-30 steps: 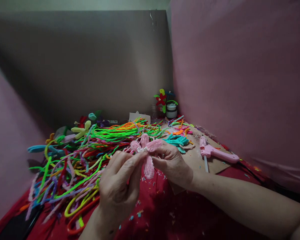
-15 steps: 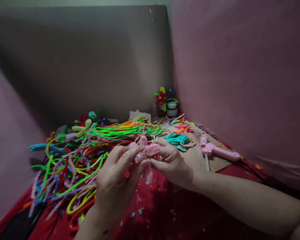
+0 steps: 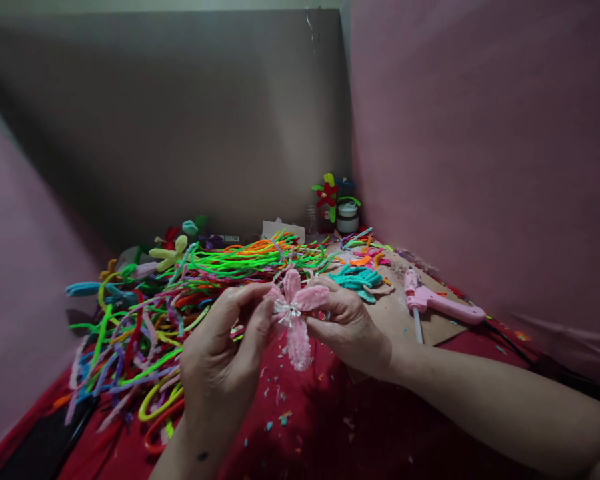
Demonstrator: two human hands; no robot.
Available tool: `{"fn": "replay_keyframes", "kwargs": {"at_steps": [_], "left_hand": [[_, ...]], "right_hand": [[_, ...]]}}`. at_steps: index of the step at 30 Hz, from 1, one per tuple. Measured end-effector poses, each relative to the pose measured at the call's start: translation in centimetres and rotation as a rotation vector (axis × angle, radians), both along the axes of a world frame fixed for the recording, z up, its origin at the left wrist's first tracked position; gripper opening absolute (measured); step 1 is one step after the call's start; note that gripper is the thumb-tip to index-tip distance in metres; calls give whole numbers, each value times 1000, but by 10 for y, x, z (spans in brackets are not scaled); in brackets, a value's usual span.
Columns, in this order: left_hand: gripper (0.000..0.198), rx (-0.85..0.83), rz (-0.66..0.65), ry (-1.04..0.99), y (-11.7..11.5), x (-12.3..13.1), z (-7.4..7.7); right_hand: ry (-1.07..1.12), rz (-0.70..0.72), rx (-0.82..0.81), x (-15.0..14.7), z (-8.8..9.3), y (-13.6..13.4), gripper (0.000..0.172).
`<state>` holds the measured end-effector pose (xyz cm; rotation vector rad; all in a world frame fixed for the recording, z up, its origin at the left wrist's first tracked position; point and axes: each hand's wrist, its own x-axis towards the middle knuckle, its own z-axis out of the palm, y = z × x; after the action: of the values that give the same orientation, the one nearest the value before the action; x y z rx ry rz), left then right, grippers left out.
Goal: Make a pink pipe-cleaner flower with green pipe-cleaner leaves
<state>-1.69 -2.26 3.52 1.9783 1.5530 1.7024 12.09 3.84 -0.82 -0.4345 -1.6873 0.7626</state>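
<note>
Between my two hands is a pink pipe cleaner flower point(image 3: 299, 340) with fuzzy petals and white stamens spreading from its centre. My left hand point(image 3: 225, 347) pinches the petal on the left between thumb and forefinger. The fingers of my right hand point(image 3: 353, 327) close around the right-hand petal from the side. One petal points up and another hangs down, both free of my fingers. Behind the flower lies a big heap of coloured pipe cleaners point(image 3: 220, 263).
A pink glue gun point(image 3: 443, 305) rests on cardboard point(image 3: 393, 313) at the right, its cord trailing off. Teal pipe cleaner pieces point(image 3: 359, 279) lie nearby. Finished flowers point(image 3: 327, 193) stand by a white-lidded jar point(image 3: 347, 217) at the back. A dark flat object point(image 3: 50, 440) sits lower left. Scraps dot the red cloth point(image 3: 300, 427).
My left fingers have shifted off the flower's centre to its left petal, so the white stamens now show. My right hand still holds the right petal. The view has moved slightly.
</note>
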Motion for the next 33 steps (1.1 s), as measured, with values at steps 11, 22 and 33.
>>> {"fn": "replay_keyframes", "kwargs": {"at_steps": [11,22,33], "left_hand": [[22,-268,-62,-385,18,-13,-4],[30,-352,-259,4,23,14,-29],[17,-170,-66,143,26,11,-41]], "right_hand": [[343,347,-507,-4,-8,11,7],[402,373,-732,-2,1,12,15],[284,350,-668,-2,-2,10,30]]}}
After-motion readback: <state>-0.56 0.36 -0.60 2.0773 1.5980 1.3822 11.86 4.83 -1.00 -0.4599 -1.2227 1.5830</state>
